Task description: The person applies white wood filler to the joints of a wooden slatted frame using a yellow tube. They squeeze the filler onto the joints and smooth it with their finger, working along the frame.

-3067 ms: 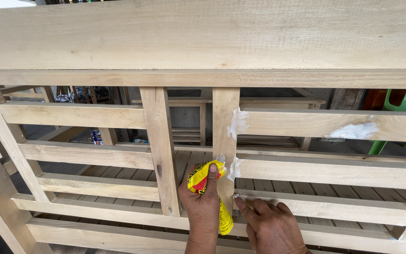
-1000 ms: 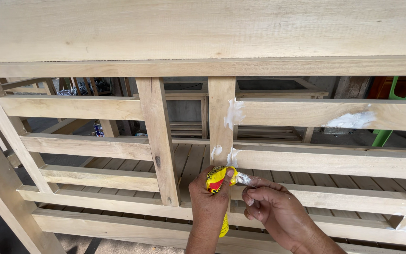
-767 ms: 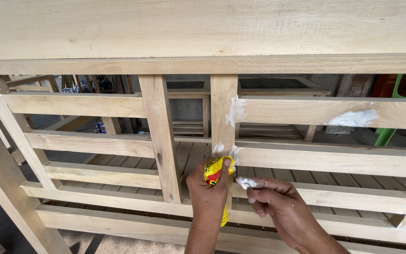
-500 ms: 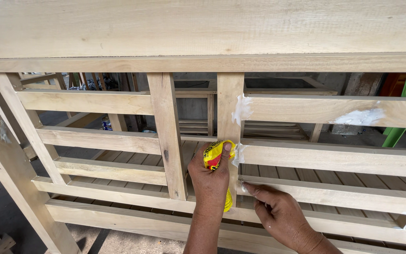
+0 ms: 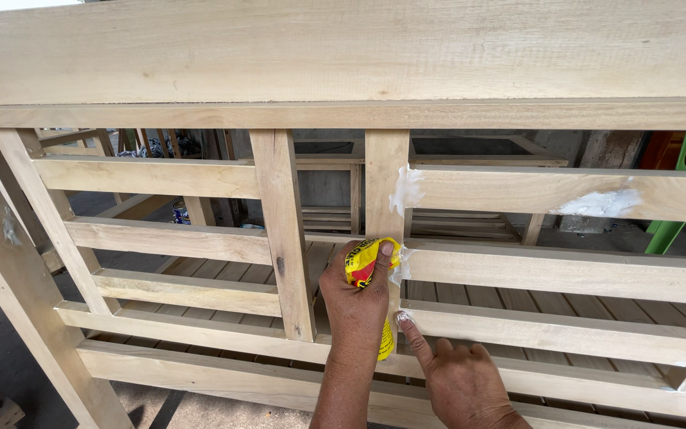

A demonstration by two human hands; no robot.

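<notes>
Head view: looks down and forward at an unfinished wooden frame (image 5: 343, 71) of pale raw timber, with a broad top board, horizontal rails and upright posts.
Landmark: the right upright post (image 5: 385, 179), which all places below refer to.
Left hand (image 5: 355, 298): wrapped around a yellow and red tube (image 5: 363, 266), thumb pressed on its upper end; the tube lies against the lower part of the post, its other end showing below the fist.
Right hand (image 5: 458, 381): narrow, fingers curled, forefinger stretched out with its tip on the joint where a lower rail (image 5: 549, 330) meets the post's right edge.
White filler (image 5: 405, 191): smeared on the joints along the post's right edge; another patch (image 5: 601, 202) sits further right on the upper rail.
Left upright post (image 5: 283, 230): just left of the landmark, bare.
Green object (image 5: 680, 195): far right, behind the frame.
</notes>
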